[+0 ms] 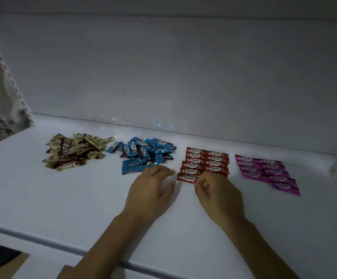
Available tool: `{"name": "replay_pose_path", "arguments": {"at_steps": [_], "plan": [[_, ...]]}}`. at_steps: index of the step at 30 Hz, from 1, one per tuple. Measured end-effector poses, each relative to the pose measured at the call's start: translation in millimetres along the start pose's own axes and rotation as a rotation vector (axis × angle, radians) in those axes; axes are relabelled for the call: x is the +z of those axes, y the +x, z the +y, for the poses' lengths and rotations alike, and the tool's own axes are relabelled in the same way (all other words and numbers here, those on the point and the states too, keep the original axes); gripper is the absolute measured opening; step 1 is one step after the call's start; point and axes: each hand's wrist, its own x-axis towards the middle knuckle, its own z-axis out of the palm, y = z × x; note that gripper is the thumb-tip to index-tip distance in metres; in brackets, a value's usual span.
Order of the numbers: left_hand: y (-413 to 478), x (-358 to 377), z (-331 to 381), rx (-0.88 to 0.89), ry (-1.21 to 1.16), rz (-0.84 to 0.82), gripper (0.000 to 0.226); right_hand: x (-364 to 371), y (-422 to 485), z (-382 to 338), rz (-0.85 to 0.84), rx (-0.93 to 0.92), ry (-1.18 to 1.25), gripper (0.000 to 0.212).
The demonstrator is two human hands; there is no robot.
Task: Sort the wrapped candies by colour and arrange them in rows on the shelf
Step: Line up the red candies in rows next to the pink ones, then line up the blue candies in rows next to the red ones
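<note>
Though dim, a white shelf point(43, 198) against a pale back wall point(163, 67).

The front of the shelf point(53, 198) is lying open, widest at the left. Farther back, gold candies point(74, 152), blue candies point(143, 154), red candies point(206, 163) and pink candies point(268, 172) are blocking the way. A bare lane is running between red and pink; the left hand point(153, 188) is filling the blue-red gap. The back wall point(163, 77) is closing everything off behind.
</note>
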Motion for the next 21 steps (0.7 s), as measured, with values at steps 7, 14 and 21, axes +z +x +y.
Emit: {"name": "replay_pose_path", "arguments": {"at_steps": [7, 14, 21], "plan": [[-17, -31, -37, -0.081, 0.051, 0.011, 0.03, 7, 2, 5, 0.025, -0.002, 0.046, 0.004], [-14, -47, -67, -0.165, 0.075, 0.023, 0.041, 22, 12, -45, -0.063, -0.293, 0.14, 0.004], [-9, -45, -93, -0.265, 0.117, -0.035, 0.088, 58, 57, -99, -0.154, -0.222, 0.109, 0.037]]}}
